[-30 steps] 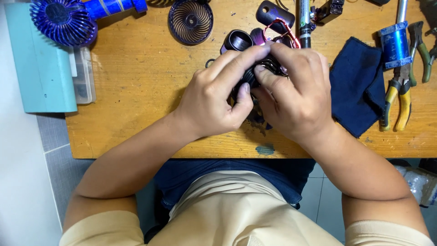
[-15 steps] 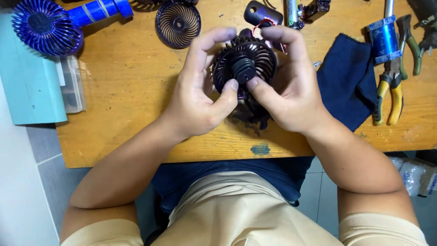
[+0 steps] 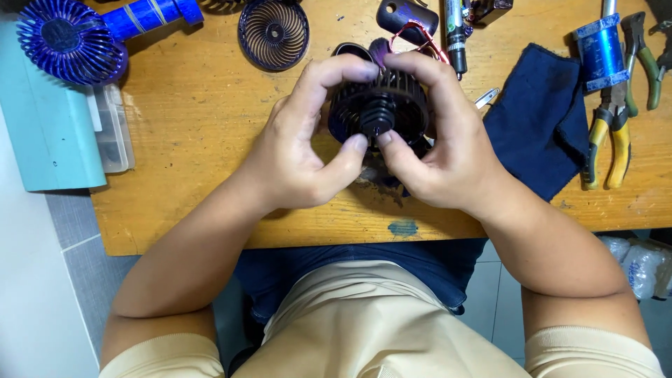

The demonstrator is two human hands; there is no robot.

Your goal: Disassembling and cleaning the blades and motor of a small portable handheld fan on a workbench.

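- Grip: both hands close on a black fan head, held just above the tabletop at the centre of the view; left hand at 9 o'clock of it, right hand at 3 o'clock.
- Thumbs meet at the head's hub at 6 o'clock; the forefingers curl over its rim at 12 o'clock.
- Red wire loops out behind the head at 12 o'clock, towards a dark casing.
- Loose grille, round and dark, lies flat at 11 o'clock, well apart from the hands.
- Blue fan with a blue handle lies at 10 o'clock, its head over a pale teal box; a clear case lies beside that box.
- Navy cloth lies at 3 o'clock, just beside the right hand.
- Yellow pliers lie past the cloth; a blue spool and green pliers lie at 2 o'clock.
- Dark cylindrical tool lies at 1 o'clock.
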